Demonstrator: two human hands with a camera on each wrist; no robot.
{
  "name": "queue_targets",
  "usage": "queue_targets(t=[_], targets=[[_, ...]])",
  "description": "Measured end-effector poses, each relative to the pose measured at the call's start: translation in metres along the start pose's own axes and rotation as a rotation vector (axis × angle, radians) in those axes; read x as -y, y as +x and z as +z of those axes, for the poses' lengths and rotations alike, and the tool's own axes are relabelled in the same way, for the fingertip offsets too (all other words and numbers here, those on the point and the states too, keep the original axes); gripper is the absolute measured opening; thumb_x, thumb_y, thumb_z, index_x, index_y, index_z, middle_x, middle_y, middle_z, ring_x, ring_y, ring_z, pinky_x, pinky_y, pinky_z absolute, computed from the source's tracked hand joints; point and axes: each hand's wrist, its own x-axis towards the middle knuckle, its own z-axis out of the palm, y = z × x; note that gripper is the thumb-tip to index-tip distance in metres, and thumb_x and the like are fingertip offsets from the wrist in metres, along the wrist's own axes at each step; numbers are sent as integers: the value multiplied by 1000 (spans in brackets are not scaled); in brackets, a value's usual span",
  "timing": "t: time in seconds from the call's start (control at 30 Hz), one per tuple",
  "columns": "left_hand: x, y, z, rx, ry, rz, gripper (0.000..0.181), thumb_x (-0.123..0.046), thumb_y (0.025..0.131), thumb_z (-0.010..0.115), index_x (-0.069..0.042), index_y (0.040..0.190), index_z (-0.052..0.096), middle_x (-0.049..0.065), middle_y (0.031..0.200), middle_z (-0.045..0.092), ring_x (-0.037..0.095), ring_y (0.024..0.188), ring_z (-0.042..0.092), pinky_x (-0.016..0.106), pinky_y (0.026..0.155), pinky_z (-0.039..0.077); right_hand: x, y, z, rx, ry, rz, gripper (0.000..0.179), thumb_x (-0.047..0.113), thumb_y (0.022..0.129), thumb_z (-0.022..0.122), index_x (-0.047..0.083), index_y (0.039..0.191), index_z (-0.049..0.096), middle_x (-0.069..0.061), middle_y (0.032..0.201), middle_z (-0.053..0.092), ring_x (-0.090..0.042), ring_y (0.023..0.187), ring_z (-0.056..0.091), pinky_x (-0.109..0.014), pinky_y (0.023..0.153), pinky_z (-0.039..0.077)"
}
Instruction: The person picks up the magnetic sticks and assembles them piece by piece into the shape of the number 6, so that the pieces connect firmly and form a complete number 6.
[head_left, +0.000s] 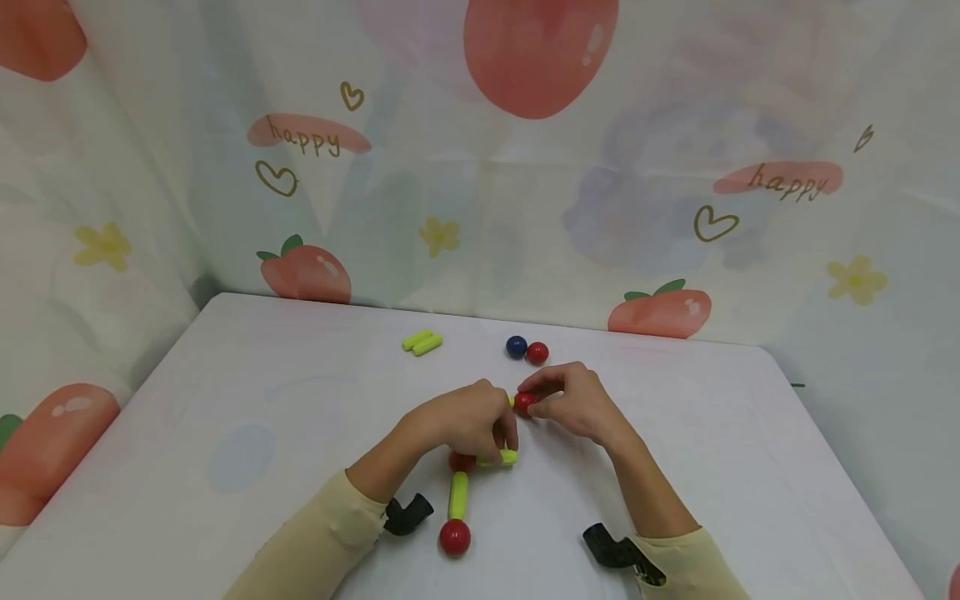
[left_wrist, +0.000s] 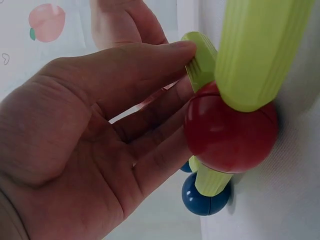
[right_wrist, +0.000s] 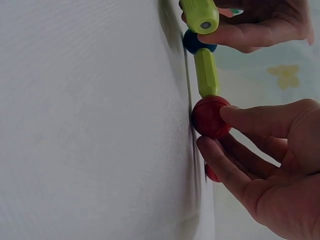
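Observation:
In the head view my left hand (head_left: pixel 467 421) pinches a yellow-green rod (head_left: pixel 510 457); its end is bare in the right wrist view. That rod joins a red ball (head_left: pixel 462 462), from which a second rod (head_left: pixel 458 496) runs to a nearer red ball (head_left: pixel 454 538). My right hand (head_left: pixel 576 403) grips another red ball (head_left: pixel 524 404) between thumb and fingers. In the right wrist view this ball sits on the end of a rod (right_wrist: pixel 206 73), whose other end meets a blue ball (right_wrist: pixel 192 42). My left hand mostly hides that blue ball in the head view.
Two loose yellow-green rods (head_left: pixel 422 342) lie side by side at the back of the white table (head_left: pixel 322 367). A dark blue ball (head_left: pixel 516 347) and a red ball (head_left: pixel 537 352) stand together to their right. Behind the table hangs a printed curtain (head_left: pixel 525 217).

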Motion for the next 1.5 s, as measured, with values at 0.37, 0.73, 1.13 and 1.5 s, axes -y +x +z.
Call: queue_targets(t=[0.37, 0.73, 1.13, 1.5], targets=[[-3, 1, 4, 39, 28, 22, 16, -8, 87, 84, -17, 100, 84, -9, 83, 74, 6, 77, 62, 18, 69, 54, 0, 0, -1, -5, 0, -5, 23, 7, 88, 76, 14, 110, 80, -3, 103, 79, -21, 104, 68, -35, 86, 49], [-4, 1, 5, 34, 54, 15, 15, -10, 87, 84, -18, 100, 85, -9, 84, 75, 4, 79, 62, 18, 70, 53, -2, 1, 0, -4, -36, -39, 23, 5, 88, 77, 13, 109, 80, -2, 102, 79, -21, 102, 69, -36, 86, 52], [-3, -1, 4, 21, 58, 39, 16, -8, 87, 84, -16, 101, 84, -11, 82, 73, 3, 76, 62, 17, 68, 54, -3, 0, 0, -9, -53, -54, 22, 5, 89, 76, 14, 109, 80, -2, 103, 79, -21, 103, 68, -40, 89, 54], [0, -3, 0, 31, 2, 42, 17, -7, 88, 82, -15, 103, 83, -9, 81, 71, 4, 77, 63, 19, 68, 56, -2, 0, 0, -8, -54, -65, 23, 4, 89, 76, 13, 109, 80, -2, 103, 79, -21, 103, 69, -39, 88, 54]])
